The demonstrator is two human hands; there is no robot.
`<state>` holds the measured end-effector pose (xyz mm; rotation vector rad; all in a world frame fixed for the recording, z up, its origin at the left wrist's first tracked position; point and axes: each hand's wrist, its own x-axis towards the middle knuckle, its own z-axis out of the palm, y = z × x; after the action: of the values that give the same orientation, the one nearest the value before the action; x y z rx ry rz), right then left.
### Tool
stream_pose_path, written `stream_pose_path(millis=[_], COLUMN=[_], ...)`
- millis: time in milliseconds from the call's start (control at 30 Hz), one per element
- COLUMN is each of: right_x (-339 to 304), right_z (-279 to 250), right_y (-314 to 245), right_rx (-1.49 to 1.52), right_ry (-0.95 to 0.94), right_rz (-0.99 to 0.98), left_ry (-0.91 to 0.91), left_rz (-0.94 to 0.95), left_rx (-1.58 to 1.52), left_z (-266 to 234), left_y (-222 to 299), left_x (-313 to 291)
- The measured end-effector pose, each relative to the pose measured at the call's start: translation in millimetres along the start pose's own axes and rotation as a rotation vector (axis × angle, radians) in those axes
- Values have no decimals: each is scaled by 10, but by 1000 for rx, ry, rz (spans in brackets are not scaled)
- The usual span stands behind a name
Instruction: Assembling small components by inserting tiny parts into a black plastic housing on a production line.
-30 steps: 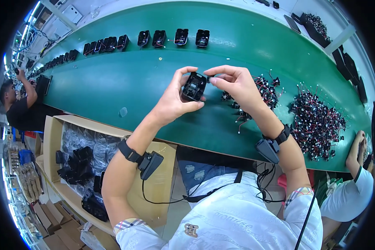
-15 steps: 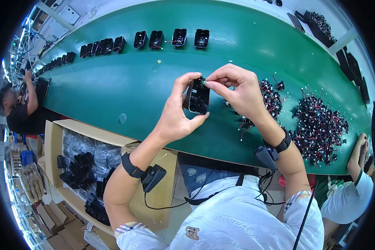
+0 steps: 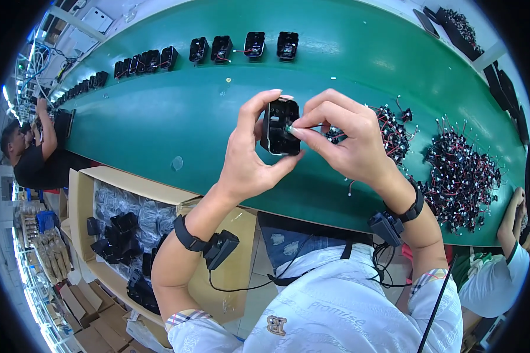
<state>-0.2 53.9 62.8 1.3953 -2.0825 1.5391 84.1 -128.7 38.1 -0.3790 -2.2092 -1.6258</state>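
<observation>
Black housing (image 3: pixel 282 112) held above the green table (image 3: pixel 209 117), long axis running near to far! The left hand (image 3: pixel 245 159) spans its ends, thumb to fingers; the right hand (image 3: pixel 350 135), just right of it, pinches a tiny pale piece (image 3: pixel 290 129) at the open face.

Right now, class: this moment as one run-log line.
left hand: holds black housing; right hand: pinches small part at housing's open side; nearby: wired parts on green table

Left hand (image 3: pixel 250 163) has a black housing (image 3: pixel 281 112), right hand (image 3: pixel 352 136) is pinching some tiny piece (image 3: pixel 289 129) at its open face. Big heap of wired parts (image 3: pixel 462 182) around 3 o'clock, open carton (image 3: pixel 141 187) at 8.
</observation>
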Motion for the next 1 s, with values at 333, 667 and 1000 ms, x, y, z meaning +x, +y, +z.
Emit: stream_pose_path(millis=[333, 667, 1000], right_x=[36, 41, 23], right_z=[-103, -188, -87], right_y=[36, -13, -66], right_rx=[-214, 140, 87], right_ry=[77, -105, -113], right_rz=[-151, -25, -278], left_ry=[-101, -260, -390], left_rz=[-73, -441, -495], left_rx=[-7, -695, -954], left_z=[-14, -305, -294], left_y=[97, -91, -143], left_x=[-20, -13, -134])
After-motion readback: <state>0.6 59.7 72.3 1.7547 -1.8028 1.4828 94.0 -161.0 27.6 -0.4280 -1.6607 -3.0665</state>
